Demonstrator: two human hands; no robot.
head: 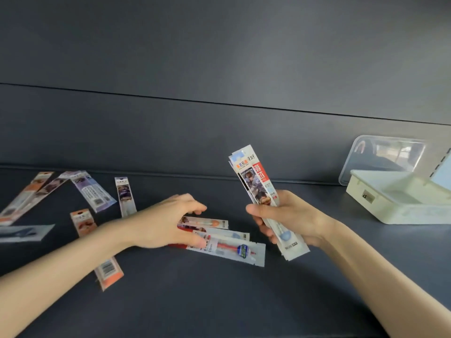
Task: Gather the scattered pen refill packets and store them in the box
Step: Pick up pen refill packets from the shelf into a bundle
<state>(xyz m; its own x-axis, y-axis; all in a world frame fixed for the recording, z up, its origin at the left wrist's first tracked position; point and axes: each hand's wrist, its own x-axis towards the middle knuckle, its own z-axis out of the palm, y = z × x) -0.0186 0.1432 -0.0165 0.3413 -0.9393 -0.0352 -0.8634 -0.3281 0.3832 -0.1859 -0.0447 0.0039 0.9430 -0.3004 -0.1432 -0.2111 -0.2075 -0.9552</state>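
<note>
My right hand (290, 218) is shut on a bundle of pen refill packets (256, 184), held tilted upright above the dark surface. My left hand (168, 220) hovers with fingers spread over three overlapping packets (229, 247) in the middle; its thumb touches the nearest one. More packets lie scattered to the left: an orange one (84, 222) partly under my left forearm, a purple one (125, 196), a wide purple one (96, 191) and several at the far left (26, 198). The pale open box (400, 201) stands at the right with its clear lid (380, 157) raised.
The dark surface (219, 301) meets a dark back panel (219, 130) behind the packets. A white card-like object (444, 174) leans at the right edge, behind the box.
</note>
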